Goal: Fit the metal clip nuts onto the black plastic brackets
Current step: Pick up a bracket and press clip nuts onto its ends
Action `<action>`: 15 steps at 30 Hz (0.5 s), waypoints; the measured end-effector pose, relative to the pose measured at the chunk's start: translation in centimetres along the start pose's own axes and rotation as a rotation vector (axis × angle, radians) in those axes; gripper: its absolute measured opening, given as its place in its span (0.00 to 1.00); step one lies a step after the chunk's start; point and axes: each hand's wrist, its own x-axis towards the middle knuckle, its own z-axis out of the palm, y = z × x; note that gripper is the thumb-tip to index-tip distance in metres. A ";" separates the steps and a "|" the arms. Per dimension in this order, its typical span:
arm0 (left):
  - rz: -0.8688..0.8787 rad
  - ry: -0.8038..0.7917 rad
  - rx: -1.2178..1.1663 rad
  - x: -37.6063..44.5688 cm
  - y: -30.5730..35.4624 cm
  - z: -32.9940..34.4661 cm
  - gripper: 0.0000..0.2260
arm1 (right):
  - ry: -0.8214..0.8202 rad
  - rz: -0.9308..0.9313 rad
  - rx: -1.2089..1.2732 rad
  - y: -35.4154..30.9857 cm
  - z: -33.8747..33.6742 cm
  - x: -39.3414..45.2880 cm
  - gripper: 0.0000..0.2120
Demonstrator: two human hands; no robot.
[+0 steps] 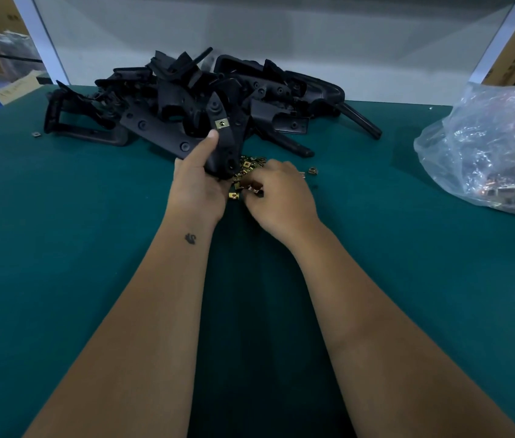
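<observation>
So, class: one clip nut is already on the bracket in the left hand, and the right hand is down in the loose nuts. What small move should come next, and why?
Probably lift one nut clear. The right hand has its fingers curled in the clip nut pile, while the left hand holds the bracket, which shows one fitted nut.

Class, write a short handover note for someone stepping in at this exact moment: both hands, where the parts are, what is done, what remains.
Left hand grips a black bracket, held up over the green table; one clip nut is already fitted on it.
Right hand pinches a nut from the loose nuts.
Bracket pile lies behind; plastic bag on the right.
Left to do: fit the next nut, then the pile.
</observation>
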 end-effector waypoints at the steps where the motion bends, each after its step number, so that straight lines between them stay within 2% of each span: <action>1: -0.004 -0.001 -0.001 0.0 -0.1 0.1 0.22 | -0.022 -0.029 -0.051 -0.1 0.1 0.0 0.10; 5: -0.011 0.017 0.009 0.1 -0.3 0.2 0.22 | -0.098 -0.060 -0.137 -0.4 0.3 0.0 0.13; 10: -0.028 0.006 0.005 0.0 -0.3 0.2 0.20 | -0.077 -0.038 -0.060 -0.5 0.5 0.2 0.09; 13: -0.023 -0.010 -0.006 0.0 -0.3 0.1 0.18 | 0.015 0.019 0.139 -0.4 0.4 0.2 0.03; 15: -0.031 -0.023 -0.020 0.0 -0.3 0.1 0.14 | 0.111 0.144 0.363 -0.2 0.0 0.3 0.05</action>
